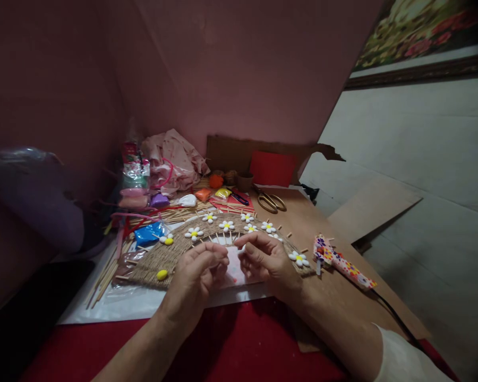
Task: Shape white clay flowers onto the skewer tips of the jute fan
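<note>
A twine-woven arch [155,265] on thin sticks lies across the table, dotted with white-and-yellow daisies [194,234]. At its left end sit a yellow oval [161,275] and a partly petalled flower [167,240]. Over the arch's inner opening, my left hand [202,268] has thumb and forefinger pinched together; anything between them is too small to tell. Facing it, my right hand [265,262] pinches a small white piece [244,248] between thumb and fingers. The two hands are slightly apart, above a pale pink sheet [234,268].
Behind the arch lie gold scissors [271,202], packets of coloured clay [147,234], loose sticks [103,278] and a crumpled pink cloth [175,156]. A flower-patterned glue gun [342,263] with a cord rests on brown board [302,212] at the right.
</note>
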A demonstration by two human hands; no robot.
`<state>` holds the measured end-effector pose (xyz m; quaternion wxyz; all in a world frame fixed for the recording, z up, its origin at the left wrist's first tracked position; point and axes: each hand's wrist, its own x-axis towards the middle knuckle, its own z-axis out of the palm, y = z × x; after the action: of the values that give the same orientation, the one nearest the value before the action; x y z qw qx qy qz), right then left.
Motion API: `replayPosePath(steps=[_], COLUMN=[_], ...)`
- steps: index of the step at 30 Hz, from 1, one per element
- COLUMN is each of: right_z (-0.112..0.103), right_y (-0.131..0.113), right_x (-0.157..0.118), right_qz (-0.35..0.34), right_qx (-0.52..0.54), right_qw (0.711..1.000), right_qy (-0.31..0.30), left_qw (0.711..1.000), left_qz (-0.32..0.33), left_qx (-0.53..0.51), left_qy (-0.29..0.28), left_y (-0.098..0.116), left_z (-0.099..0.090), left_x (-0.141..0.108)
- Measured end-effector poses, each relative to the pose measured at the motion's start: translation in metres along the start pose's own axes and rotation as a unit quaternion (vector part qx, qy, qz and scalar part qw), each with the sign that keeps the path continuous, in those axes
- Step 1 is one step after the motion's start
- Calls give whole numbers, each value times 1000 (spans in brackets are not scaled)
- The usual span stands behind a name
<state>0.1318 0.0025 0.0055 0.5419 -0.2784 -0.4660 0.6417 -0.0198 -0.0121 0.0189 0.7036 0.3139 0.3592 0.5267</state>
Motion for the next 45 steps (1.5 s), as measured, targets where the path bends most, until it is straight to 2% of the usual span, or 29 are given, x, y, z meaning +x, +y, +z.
replayPosePath(steps=[4, 10, 18, 24, 26, 30, 34, 40, 45], right_z=[3, 2, 5, 7, 7, 8, 8, 4, 3], right_y=[-1, 2, 2, 1, 0, -1, 0, 4, 5], right_x=[-2, -2, -4, -6, -6, -5, -2, -2, -1], right_qz=[9, -53, -57, -88, -82, -19, 2, -10, -24], right_qx=[-24, -98, -113, -160, -149, -107, -75, -63, -66], right_qw=[1000, 993, 991, 983, 985, 994, 997, 997, 997], right_qy=[16, 43, 45, 17, 9, 16, 28, 32, 33], left_qw=[1000, 997, 996, 993, 992, 993, 993, 997, 999], left_qz=[-9, -17, -27, 4, 8, -6, 2, -20, -12], left_qx=[24, 48, 84, 118, 128, 112, 109, 72, 41], left_qy=[-2, -50, -32, -12, -10, -30, -35, -28, 7], left_y=[-1, -3, -2, -5, -5, -5, -4, -1, -1], left_z=[-1, -1, 4, 4, 3, 1, 0, 2, 3], left_x=[1, 2, -3, -1, -1, -1, -1, -3, 0])
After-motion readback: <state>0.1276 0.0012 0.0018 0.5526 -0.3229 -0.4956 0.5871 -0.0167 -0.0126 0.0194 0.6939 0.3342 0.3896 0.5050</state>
